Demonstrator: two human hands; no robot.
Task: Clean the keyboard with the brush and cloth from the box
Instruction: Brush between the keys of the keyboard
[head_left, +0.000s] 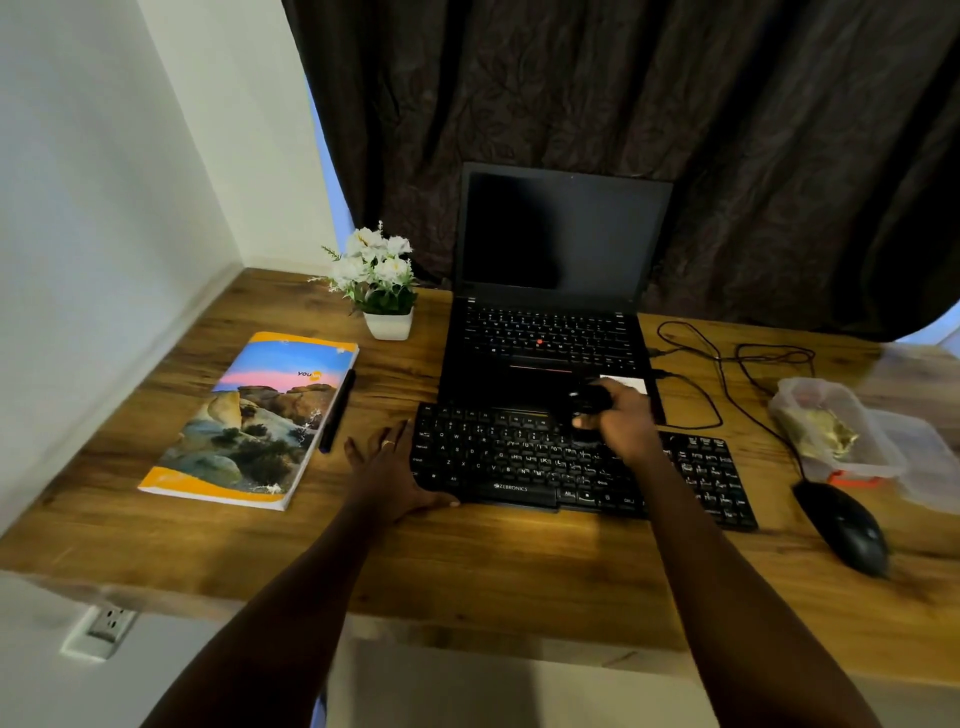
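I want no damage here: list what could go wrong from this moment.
The right hand grips a blurred dark tool, probably the brush, over the flat black Zebronics keyboard; hard strokes might lift keycaps. Swept dust may land on the open black laptop just behind.

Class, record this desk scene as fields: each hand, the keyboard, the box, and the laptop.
Left hand: flat on the desk, fingers straight, touching the keyboard's left end
Right hand: holds a dark, blurred tool, likely the brush, above the top key rows
Keyboard: black, before the laptop
Box: clear, right of keyboard, yellowish cloth inside
Laptop: open, screen dark
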